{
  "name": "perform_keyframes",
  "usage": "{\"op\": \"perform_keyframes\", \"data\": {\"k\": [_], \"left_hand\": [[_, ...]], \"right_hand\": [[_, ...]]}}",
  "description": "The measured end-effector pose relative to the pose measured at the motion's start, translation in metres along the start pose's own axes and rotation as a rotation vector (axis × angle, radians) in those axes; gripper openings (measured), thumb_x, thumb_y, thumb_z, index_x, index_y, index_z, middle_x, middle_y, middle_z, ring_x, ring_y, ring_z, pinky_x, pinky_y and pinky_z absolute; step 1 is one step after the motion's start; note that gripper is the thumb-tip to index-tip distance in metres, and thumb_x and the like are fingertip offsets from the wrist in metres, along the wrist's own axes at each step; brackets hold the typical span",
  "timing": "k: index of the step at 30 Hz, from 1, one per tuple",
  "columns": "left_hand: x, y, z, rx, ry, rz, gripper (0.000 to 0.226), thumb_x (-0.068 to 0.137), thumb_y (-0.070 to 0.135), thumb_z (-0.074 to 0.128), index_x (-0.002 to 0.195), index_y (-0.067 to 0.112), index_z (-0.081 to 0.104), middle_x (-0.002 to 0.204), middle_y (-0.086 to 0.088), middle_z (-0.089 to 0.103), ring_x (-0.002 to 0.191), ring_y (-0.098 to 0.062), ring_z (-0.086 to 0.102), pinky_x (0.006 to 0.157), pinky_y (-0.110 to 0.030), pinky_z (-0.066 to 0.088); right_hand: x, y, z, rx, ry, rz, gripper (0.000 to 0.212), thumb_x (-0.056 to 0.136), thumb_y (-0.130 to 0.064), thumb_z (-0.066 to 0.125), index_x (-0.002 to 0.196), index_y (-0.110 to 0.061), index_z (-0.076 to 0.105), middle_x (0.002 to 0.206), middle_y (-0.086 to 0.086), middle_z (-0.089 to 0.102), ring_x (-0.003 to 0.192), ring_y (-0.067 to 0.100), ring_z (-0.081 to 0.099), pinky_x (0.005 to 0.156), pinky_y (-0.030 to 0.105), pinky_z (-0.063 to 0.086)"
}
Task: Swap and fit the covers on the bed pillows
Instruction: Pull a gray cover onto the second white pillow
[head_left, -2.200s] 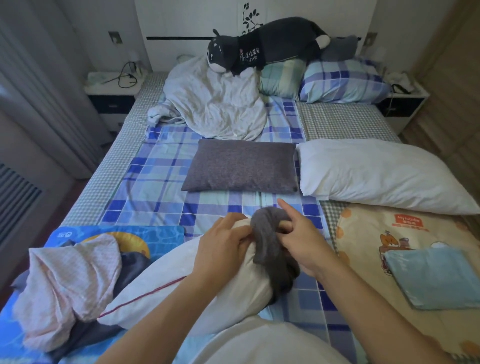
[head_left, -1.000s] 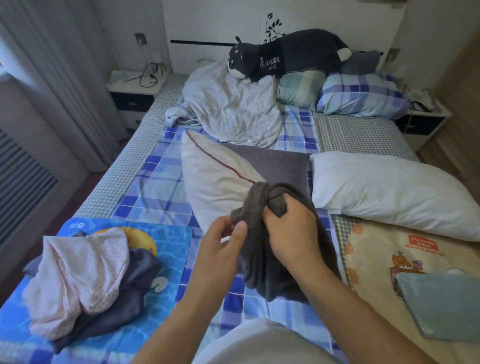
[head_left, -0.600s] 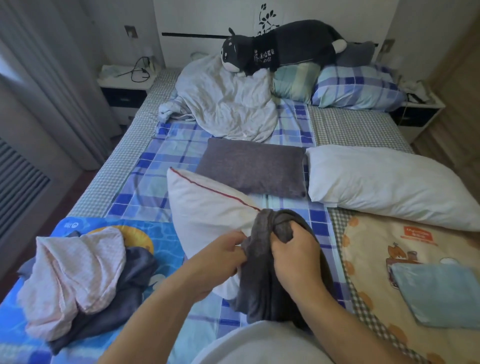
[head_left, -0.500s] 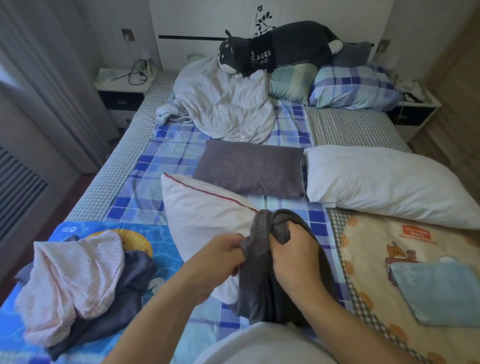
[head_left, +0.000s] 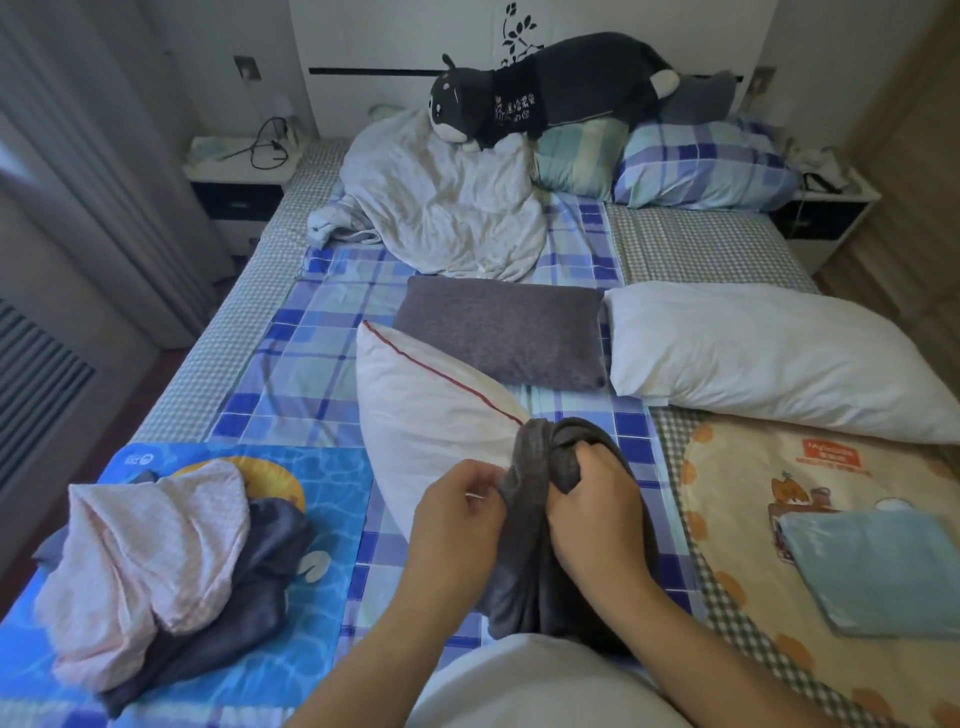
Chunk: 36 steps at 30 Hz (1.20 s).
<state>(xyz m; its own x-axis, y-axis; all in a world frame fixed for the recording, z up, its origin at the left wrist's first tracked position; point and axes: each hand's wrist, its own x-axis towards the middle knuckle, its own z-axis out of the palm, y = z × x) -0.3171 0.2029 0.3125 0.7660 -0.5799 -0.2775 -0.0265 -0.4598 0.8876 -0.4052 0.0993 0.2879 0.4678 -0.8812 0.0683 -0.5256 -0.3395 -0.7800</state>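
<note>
The grey pillowcase is bunched at the near corner of the white pillow, probably so its opening can go over that corner. The left hand and right hand both grip the gathered cloth, 1 on each side.

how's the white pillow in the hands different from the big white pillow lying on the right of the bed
The red-piped pillow has a red seam line; the big white pillow is plain white.
The red-piped pillow is tilted up off the bed, its near end gathered into the dark grey cover that the left hand and right hand grip; the big white pillow lies flat, untouched.
The red-piped pillow looks smaller.
Both are white, mostly bare pillows.
</note>
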Motion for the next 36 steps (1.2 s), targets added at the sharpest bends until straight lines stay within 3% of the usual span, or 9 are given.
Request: {"op": "perform_keyframes", "data": {"k": [9,13,15,20,24,29,32,34,36], "left_hand": [[-0.003,0.0,-0.005,0.041,-0.137,-0.065,0.014,0.094,0.017,0.062,0.093,0.025,0.073,0.086,0.007,0.075,0.086,-0.01,0.069,0.084,-0.032,0.057],[0.004,0.006,-0.017,-0.174,-0.387,-0.269,0.03,0.103,0.026,0.055,0.082,0.017,0.075,0.078,0.004,0.073,0.072,-0.006,0.064,0.068,-0.024,0.047],[0.003,0.013,-0.031,-0.15,-0.47,-0.227,0.035,0.103,0.024,0.054,0.075,0.017,0.075,0.075,0.007,0.071,0.067,-0.001,0.06,0.068,-0.022,0.042],[0.051,0.043,-0.04,0.428,-0.195,0.055,0.04,0.101,0.034,0.052,0.065,0.016,0.053,0.069,0.003,0.059,0.073,-0.016,0.057,0.078,-0.035,0.045],[0.128,0.051,-0.044,0.589,0.096,-0.115,0.036,0.102,0.034,0.042,0.121,0.011,0.06,0.128,-0.016,0.062,0.124,-0.039,0.054,0.112,-0.049,0.031],[0.186,0.035,-0.095,0.442,0.242,-0.219,0.044,0.099,0.027,0.056,0.127,-0.007,0.054,0.13,-0.024,0.059,0.118,-0.043,0.056,0.09,-0.043,0.047],[0.178,0.055,-0.074,0.469,0.304,-0.078,0.038,0.101,0.032,0.045,0.115,0.002,0.062,0.124,-0.023,0.06,0.121,-0.044,0.049,0.1,-0.05,0.043],[0.162,0.064,-0.055,0.387,0.292,0.059,0.038,0.1,0.032,0.043,0.105,0.004,0.069,0.116,-0.022,0.062,0.119,-0.042,0.049,0.099,-0.052,0.043],[0.14,0.067,-0.043,0.036,0.184,0.04,0.037,0.09,0.037,0.054,0.089,0.005,0.074,0.103,-0.022,0.07,0.104,-0.038,0.064,0.089,-0.052,0.05]], "right_hand": [[-0.007,0.005,0.002,-0.178,0.006,-0.175,0.014,0.086,-0.021,0.073,0.095,-0.015,0.065,0.093,-0.005,0.057,0.084,0.016,0.057,0.073,0.032,0.052],[-0.008,0.01,0.002,-0.189,-0.036,-0.233,0.021,0.09,-0.03,0.064,0.105,-0.015,0.066,0.101,-0.003,0.06,0.089,0.014,0.058,0.079,0.026,0.05],[-0.008,0.015,0.0,-0.147,-0.069,-0.244,0.027,0.089,-0.037,0.058,0.106,-0.017,0.064,0.101,-0.004,0.059,0.089,0.013,0.056,0.079,0.026,0.05],[-0.006,0.025,0.005,-0.294,-0.096,-0.56,0.011,0.088,-0.012,0.066,0.099,-0.012,0.066,0.092,0.001,0.063,0.081,0.016,0.057,0.075,0.024,0.05],[-0.01,0.025,0.002,-0.341,-0.115,-0.758,0.005,0.082,-0.006,0.061,0.079,-0.009,0.061,0.077,0.004,0.058,0.066,0.021,0.052,0.058,0.034,0.046],[-0.01,0.042,-0.068,-0.069,-0.059,-0.389,0.032,0.089,-0.039,0.067,0.072,-0.013,0.06,0.064,-0.002,0.055,0.061,0.015,0.048,0.056,0.027,0.039],[0.015,0.041,-0.098,0.161,0.129,-0.079,0.021,0.086,-0.023,0.078,0.073,-0.018,0.062,0.065,-0.001,0.06,0.061,0.014,0.052,0.055,0.023,0.042],[0.039,0.054,-0.113,0.168,0.259,0.097,0.014,0.087,-0.022,0.076,0.084,-0.02,0.062,0.08,0.003,0.063,0.077,0.024,0.059,0.068,0.032,0.047],[0.053,0.07,-0.123,0.183,0.29,0.272,0.019,0.087,-0.03,0.075,0.095,-0.018,0.062,0.097,0.008,0.064,0.095,0.034,0.061,0.081,0.043,0.05]]}}
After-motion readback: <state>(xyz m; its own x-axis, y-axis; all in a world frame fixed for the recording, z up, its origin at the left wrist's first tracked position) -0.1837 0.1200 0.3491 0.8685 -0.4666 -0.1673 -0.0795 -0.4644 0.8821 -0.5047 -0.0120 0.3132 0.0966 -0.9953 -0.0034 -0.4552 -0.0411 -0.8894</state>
